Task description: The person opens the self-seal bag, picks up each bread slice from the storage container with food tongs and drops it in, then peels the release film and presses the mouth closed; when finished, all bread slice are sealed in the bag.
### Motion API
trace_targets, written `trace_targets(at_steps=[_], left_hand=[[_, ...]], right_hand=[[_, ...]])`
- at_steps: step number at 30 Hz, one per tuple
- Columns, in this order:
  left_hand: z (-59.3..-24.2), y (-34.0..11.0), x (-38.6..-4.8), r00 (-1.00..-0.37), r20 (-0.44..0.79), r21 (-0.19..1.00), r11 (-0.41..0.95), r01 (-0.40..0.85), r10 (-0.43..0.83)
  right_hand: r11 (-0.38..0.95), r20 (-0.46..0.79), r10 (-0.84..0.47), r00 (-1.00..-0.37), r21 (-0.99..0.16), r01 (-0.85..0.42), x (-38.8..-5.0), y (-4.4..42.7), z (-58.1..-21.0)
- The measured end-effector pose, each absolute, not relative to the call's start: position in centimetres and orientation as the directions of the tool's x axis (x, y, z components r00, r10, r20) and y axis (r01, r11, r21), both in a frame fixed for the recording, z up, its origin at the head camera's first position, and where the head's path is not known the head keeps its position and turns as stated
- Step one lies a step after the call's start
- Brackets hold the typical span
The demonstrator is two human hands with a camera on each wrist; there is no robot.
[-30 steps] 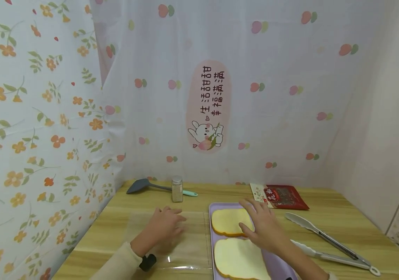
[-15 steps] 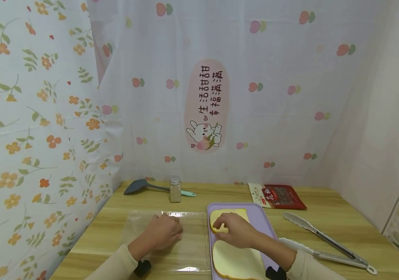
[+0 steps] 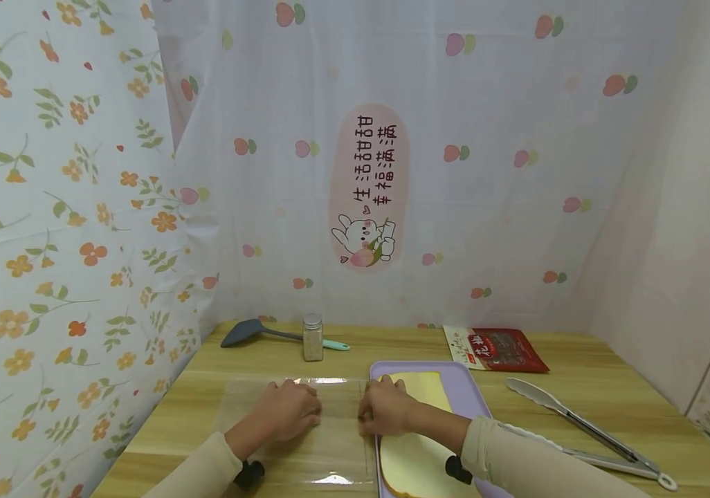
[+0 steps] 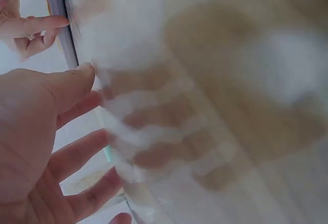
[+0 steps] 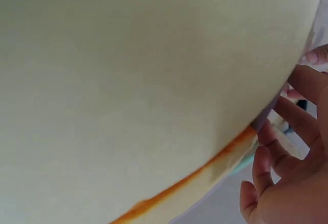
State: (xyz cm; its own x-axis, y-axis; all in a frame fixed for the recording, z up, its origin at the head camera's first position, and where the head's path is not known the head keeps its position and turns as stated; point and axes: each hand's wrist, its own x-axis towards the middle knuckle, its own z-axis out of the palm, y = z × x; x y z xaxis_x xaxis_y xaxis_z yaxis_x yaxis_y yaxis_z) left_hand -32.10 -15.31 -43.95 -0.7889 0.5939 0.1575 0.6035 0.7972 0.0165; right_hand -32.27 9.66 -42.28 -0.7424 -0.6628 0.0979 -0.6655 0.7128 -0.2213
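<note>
A clear sheet [image 3: 342, 443] with a glossy surface lies left of a purple tray [image 3: 467, 394]. My left hand [image 3: 284, 411] rests on the sheet; in the left wrist view its fingers [image 4: 82, 155] are spread and mirrored in the shiny surface. Near the sheet's right edge, beside the tray rim, is my right hand [image 3: 386, 408], its fingers bent downward. The right wrist view shows these fingers [image 5: 302, 124] loosely bent, past the rim of a bread slice [image 5: 143, 90]. On the tray lie a far bread slice [image 3: 426, 387], partly covered by the right hand, and a near bread slice [image 3: 423, 467].
A turner [image 3: 249, 330] with a mint handle lies at the back left, behind a seasoning jar [image 3: 313, 339]. Metal tongs [image 3: 585, 422] lie spread on the right. A red spice packet [image 3: 504, 349] lies behind the tray. Patterned curtains [image 3: 486, 173] enclose the table.
My right hand has moved left across the tray, from above the far bread slice to the clear sheet's edge. My left hand has come down onto the sheet and stayed there.
</note>
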Motion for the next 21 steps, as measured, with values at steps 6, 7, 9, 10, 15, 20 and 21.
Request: trace_targets(at_steps=[6,7,9,10,15,20,21], left_hand=[[-44.2,-15.5,-31.8,-0.783,0.21,0.011,0.799,0.601,0.585],[-44.2,-15.5,-31.8,-0.783,0.216,0.011,0.8,0.6,0.584],[-44.3,-15.5,-31.8,-0.785,0.221,0.025,0.802,0.597,0.578],[-44.3,-15.6,-31.8,-0.788,0.22,0.04,0.802,0.596,0.575],[-44.4,-17.0,-32.2,-0.8,0.226,0.156,0.79,0.592,0.555],[-44.4,-19.2,-31.8,-0.789,0.252,0.18,0.774,0.607,0.56],[-44.4,-19.6,-31.7,-0.787,0.25,0.175,0.773,0.609,0.563]], right_hand=[[0.734,0.074,-0.649,-0.758,-0.203,-0.648,-32.0,9.1,-42.6],[0.737,0.069,-0.644,-0.762,-0.21,-0.642,-32.0,9.1,-42.7],[0.745,0.058,-0.634,-0.771,-0.223,-0.629,-31.9,9.2,-42.7],[0.746,0.054,-0.63,-0.774,-0.232,-0.624,-31.8,9.2,-42.7],[0.751,0.039,-0.624,-0.78,-0.242,-0.614,-31.8,9.3,-42.8],[0.755,0.031,-0.619,-0.785,-0.25,-0.606,-31.8,9.4,-42.8],[0.756,0.031,-0.618,-0.785,-0.25,-0.605,-31.8,9.4,-42.8]])
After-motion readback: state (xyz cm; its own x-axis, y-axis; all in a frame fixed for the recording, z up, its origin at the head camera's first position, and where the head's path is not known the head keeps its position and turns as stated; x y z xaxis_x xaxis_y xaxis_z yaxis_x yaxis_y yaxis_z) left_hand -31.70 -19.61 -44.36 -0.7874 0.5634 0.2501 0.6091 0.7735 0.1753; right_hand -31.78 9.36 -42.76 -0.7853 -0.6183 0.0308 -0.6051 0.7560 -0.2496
